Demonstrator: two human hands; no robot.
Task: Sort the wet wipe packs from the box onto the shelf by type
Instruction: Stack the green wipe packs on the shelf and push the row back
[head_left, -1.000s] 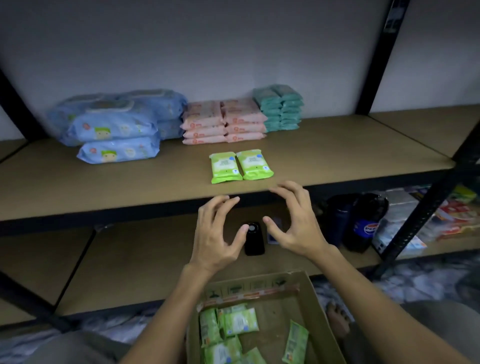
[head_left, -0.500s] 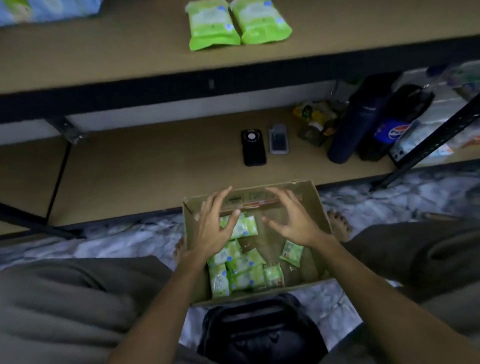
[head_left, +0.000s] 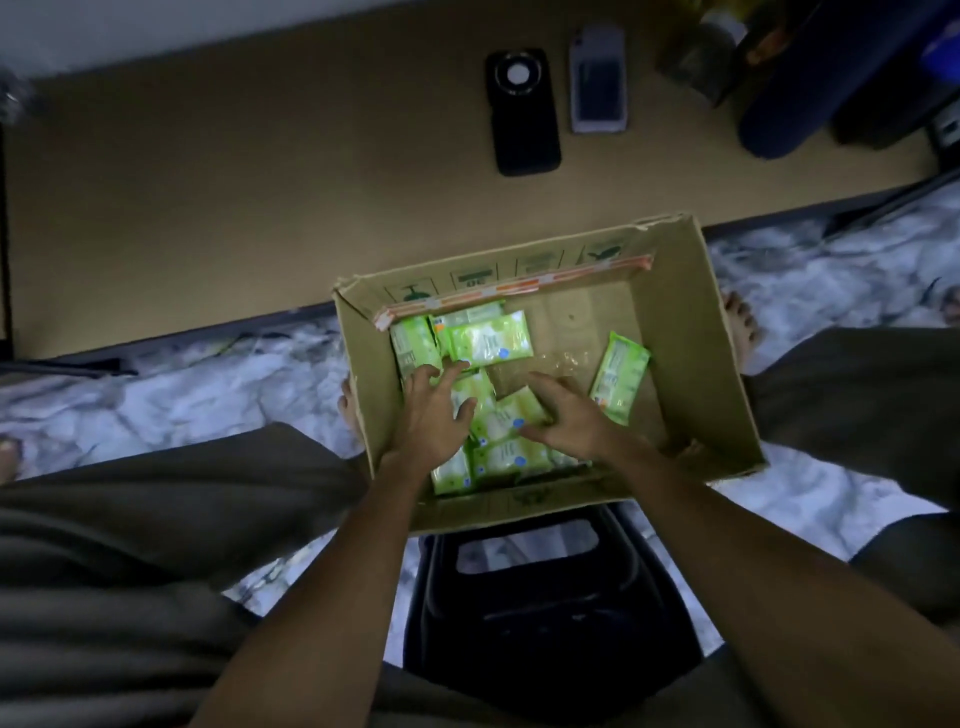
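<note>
An open cardboard box (head_left: 696, 338) stands on the floor between my legs. Several small green wet wipe packs lie inside it, most heaped at its left and near side, one flat pack (head_left: 491, 340) at the far left and one pack (head_left: 618, 376) leaning apart on the right. My left hand (head_left: 434, 415) is inside the box with spread fingers over the heap, its fingertips at the far-left packs. My right hand (head_left: 569, 418) hovers beside it, fingers spread over the middle packs. Neither hand holds a pack.
The lower shelf board (head_left: 260, 197) runs just beyond the box, with a black device (head_left: 522, 111), a phone (head_left: 597, 83) and dark bottles (head_left: 810, 88) on it. A black stool (head_left: 545, 597) sits under me. Bare feet flank the box on the marbled floor.
The view dropped from the upper shelf to the box. Both hands came down from in front of the shelf and now reach inside the box over the green packs.
</note>
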